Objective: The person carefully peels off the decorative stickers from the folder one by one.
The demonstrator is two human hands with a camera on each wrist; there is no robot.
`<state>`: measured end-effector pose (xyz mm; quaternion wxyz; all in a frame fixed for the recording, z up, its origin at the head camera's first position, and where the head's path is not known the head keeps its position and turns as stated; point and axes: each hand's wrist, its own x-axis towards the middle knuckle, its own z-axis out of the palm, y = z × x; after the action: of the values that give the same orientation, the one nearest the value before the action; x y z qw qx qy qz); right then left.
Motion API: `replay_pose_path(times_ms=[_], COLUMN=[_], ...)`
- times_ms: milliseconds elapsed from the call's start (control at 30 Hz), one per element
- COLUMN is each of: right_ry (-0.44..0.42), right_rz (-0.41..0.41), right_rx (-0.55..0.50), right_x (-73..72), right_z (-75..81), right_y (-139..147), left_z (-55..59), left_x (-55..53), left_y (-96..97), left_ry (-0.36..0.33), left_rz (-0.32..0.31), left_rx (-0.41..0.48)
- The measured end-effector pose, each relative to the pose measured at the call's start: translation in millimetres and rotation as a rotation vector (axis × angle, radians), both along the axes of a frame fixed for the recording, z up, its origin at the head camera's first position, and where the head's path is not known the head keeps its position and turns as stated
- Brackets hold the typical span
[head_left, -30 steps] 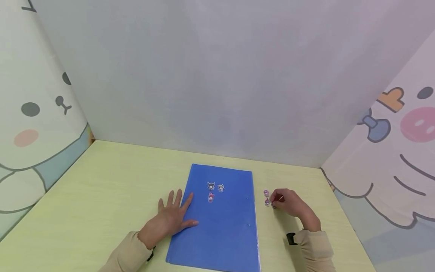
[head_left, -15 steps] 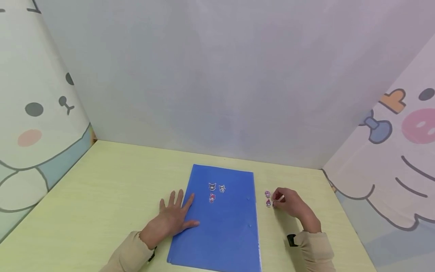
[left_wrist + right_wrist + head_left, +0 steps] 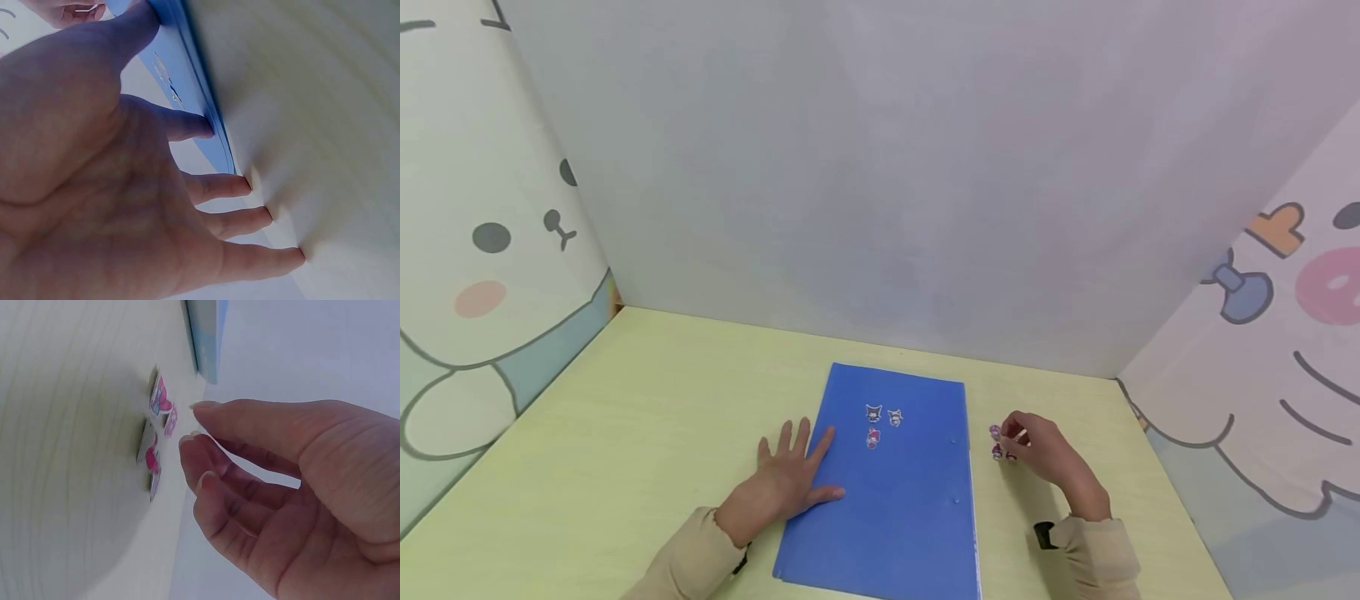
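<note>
My left hand (image 3: 778,485) lies spread at the left edge of a blue folder (image 3: 887,517). In the left wrist view its thumb and index finger touch the folder (image 3: 187,69), while the other fingertips rest on the table. Three small cartoon stickers sit on the folder: a dark one (image 3: 873,413), a pale one (image 3: 895,417) and a red-and-pink one (image 3: 873,437). My right hand (image 3: 1041,450) hovers beside a purple sticker (image 3: 995,431) and two reddish ones, including one sticker (image 3: 997,452) at left. Its thumb and bent fingers are apart, with nothing visible between them.
The pale yellow table (image 3: 647,433) extends to both sides of the folder. A whitish curtain (image 3: 865,167) stands behind it, and cartoon-printed sheets (image 3: 1217,408) flank the sides. Two small round studs (image 3: 956,501) show near the folder's right edge.
My right fingertips have come away from a reddish sticker, which now shows on the table below them. The left hand keeps its place on the folder while the head view shifts slightly.
</note>
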<state>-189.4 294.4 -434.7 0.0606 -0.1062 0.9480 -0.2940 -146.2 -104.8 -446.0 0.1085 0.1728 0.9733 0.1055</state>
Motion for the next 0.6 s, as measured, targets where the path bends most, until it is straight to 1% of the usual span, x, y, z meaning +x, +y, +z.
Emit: replay_pose_path(times_ms=[267, 367, 467, 600], right_ry=[0.011, 0.033, 0.073, 0.11], right_rz=[0.007, 0.024, 0.055, 0.103], right_rx=[-0.029, -0.039, -0.043, -0.045], right_x=[0.8, 0.8, -0.7, -3.9], right_z=[-0.1, 0.4, 1.0, 2.7], right_y=[-10.8, -14.8, -19.6, -27.8], left_z=[-0.6, -1.4, -5.8, -14.8], left_x=[0.5, 1.6, 1.5, 0.4], left_y=[0.6, 0.9, 1.4, 0.9], left_ry=[0.011, 0.014, 0.032, 0.08], left_rz=[0.001, 0.002, -0.007, -0.016], left_rx=[-0.023, -0.023, -0.038, -0.057])
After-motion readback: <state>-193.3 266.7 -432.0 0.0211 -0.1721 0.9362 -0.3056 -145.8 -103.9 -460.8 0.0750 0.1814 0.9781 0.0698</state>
